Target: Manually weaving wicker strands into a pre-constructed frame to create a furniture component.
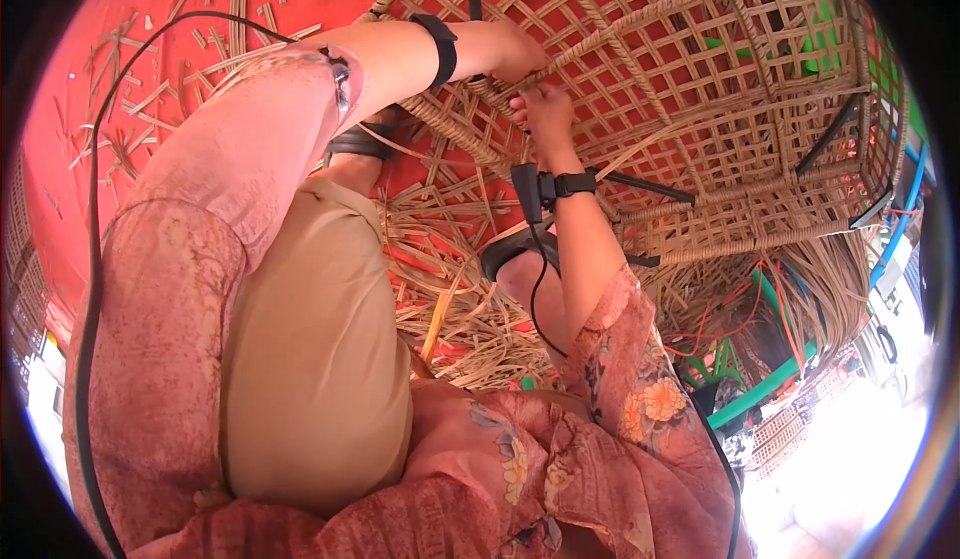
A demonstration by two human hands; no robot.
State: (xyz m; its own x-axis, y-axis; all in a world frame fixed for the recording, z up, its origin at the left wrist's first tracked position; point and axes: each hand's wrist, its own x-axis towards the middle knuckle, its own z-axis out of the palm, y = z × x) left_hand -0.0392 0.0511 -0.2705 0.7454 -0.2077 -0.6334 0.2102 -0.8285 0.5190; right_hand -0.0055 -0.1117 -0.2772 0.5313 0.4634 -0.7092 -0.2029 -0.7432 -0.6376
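Observation:
A large openwork basket frame (655, 34) of woven tan cane, with wrapped ribs and black rods, lies tilted across the upper right. My left hand (514, 53) reaches in from the left onto its weave beside a wrapped rib; its fingers are mostly hidden. Just below, my right hand (549, 121) is closed, its curled fingers at the same rib. Whatever it pinches is too small to make out. Loose pale cane strips pass near the right wrist. Each wrist wears a black strap, and a small black device (527, 194) sits on the right one.
Cut cane scraps (470, 344) lie heaped between my legs and scattered over the red floor covering (190, 74). A thick bundle of cane strips (825, 284) is at the right, near green tubing (762, 396) and thin orange cords. A black cable (93, 229) runs along my left side.

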